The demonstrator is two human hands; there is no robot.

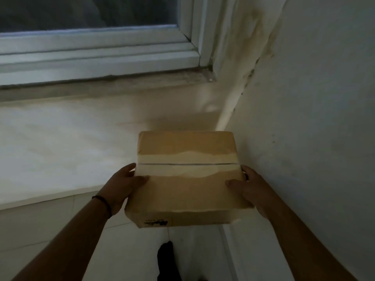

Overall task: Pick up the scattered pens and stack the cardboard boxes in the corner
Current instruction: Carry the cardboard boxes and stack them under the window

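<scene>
Item: cardboard box (185,179), 1 pc, brown, closed, flaps taped w/ pale tape along the top seam, small black print on the near side. Location: up off the floor, carried in front of you, near the room corner (227,110) where the wall under the window meets the right wall; the box's right side is close to the right wall (314,118), whether touching, can't tell. Grip: your left hand (123,185) is clamped on the box's left edge, thumb over the top, fingers under or behind & hidden; your right hand (246,189) is clamped on the right edge the same way, thumb on top. Both hands closed on the box, neither free. Other: dark band on your left wrist (103,205); dark shoe or foot (167,258) low centre on the tiled floor (50,230); window (91,37) above w/ sill; yellowish stains down the corner plaster. Progress, est.: box stage under way, this box in transit to the corner, not yet set down. No other boxes in view, so can't tell if a stack exists below or if this is the 1st; floor directly under the box is hidden. Pens: none visible, status unknown, could be done or pending. Remaining, prob.: set this box into the corner, fetch any others & pile them on it, then check the pens.
</scene>
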